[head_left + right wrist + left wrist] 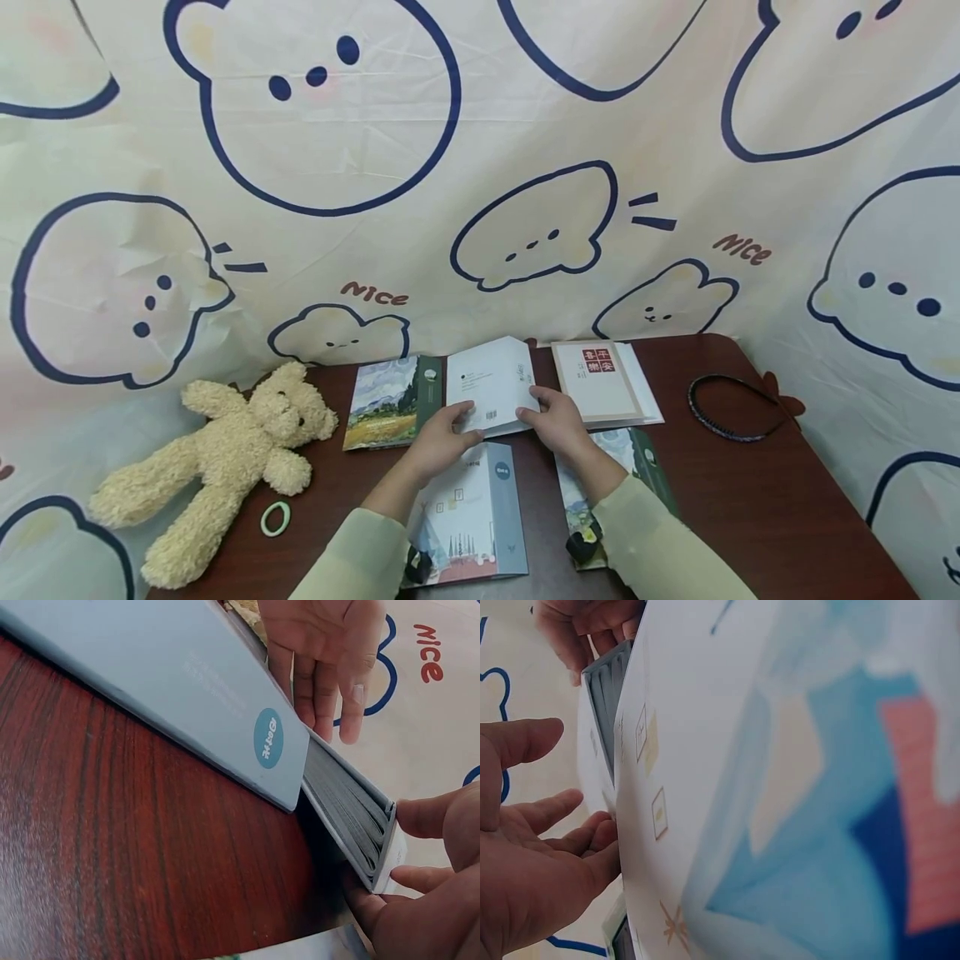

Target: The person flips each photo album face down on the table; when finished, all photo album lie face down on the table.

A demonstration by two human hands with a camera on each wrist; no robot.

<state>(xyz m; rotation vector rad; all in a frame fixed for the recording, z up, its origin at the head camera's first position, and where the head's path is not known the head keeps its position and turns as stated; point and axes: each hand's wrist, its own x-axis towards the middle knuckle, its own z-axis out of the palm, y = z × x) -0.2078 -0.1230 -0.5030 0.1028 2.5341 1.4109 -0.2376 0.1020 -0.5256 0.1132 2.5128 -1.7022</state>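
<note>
A white book point(483, 371) with a barcode on its cover lies at the back middle of the table. My right hand point(562, 423) grips its near right corner, thumb on one face and fingers beneath, as the right wrist view shows; grey page edges point(345, 802) face that camera. At the book's near left side is my left hand point(437, 442), its fingers extended and its thumb held apart. In the left wrist view, the left hand's point(547, 877) fingertips are partly hidden behind an illustrated book point(697, 697). This white-and-blue illustrated book point(465, 508) lies below my hands.
A landscape-covered book point(382, 404) lies left of the white one, a cream book point(596, 379) right. Another landscape book point(652, 467) sits partly under my right forearm. A teddy bear point(240, 442), a green ring point(275, 518) and a dark headband point(705, 421) lie farther out.
</note>
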